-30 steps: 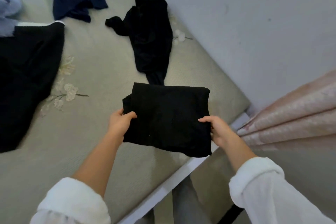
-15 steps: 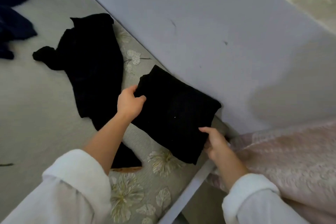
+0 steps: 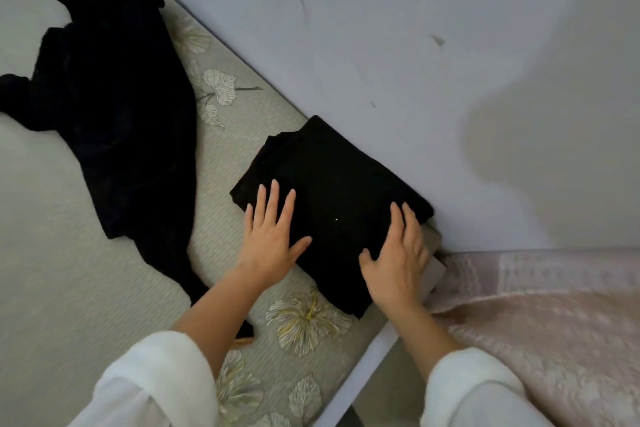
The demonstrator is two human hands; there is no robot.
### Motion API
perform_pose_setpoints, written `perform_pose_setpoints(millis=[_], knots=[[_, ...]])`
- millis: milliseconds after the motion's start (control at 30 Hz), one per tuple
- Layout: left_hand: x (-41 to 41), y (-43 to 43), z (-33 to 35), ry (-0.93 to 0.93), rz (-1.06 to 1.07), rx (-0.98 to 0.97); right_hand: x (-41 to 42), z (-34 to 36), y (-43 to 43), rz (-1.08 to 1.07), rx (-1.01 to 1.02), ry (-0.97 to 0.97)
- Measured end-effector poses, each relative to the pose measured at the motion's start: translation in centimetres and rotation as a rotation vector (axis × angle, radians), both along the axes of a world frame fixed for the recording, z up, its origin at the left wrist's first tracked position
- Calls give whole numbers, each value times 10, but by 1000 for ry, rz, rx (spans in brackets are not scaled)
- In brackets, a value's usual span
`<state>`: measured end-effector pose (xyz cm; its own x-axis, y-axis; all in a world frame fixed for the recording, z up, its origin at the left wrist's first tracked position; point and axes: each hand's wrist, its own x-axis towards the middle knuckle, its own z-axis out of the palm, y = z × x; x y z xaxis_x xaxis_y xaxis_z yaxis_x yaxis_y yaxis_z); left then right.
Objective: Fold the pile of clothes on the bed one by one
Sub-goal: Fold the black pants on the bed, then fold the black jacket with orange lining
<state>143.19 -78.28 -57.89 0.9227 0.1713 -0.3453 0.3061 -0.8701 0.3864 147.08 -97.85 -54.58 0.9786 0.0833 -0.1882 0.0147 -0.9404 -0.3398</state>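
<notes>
A folded black garment (image 3: 332, 184) lies flat in the corner of the bed (image 3: 62, 305), against the wall. My left hand (image 3: 272, 232) presses on its near left part with fingers straight and spread. My right hand (image 3: 398, 253) lies flat on its near right edge, fingers straight. An unfolded black garment (image 3: 117, 114) sprawls on the bed to the left, apart from both hands.
A pale wall (image 3: 381, 45) runs along the far side of the bed. A pink patterned curtain (image 3: 536, 322) hangs at the right, beside the bed's white frame edge (image 3: 360, 374). The bedcover has embroidered flowers (image 3: 304, 319).
I carried the folded black garment from above the bed's edge to the corner by the wall and set it down. Both hands let go and now press flat on it.
</notes>
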Motion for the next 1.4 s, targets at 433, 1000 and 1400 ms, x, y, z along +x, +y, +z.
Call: perform_pose_setpoints(millis=[433,1000,1400], knots=[[8,8,1,109,54,-147,7,-8,6,171,-238,218],[-95,169,-10,-49,405,-4,-20,-15,183,816,-101,144],[-246,172,53,383,701,-715,-99,5,229,1015,-245,199]])
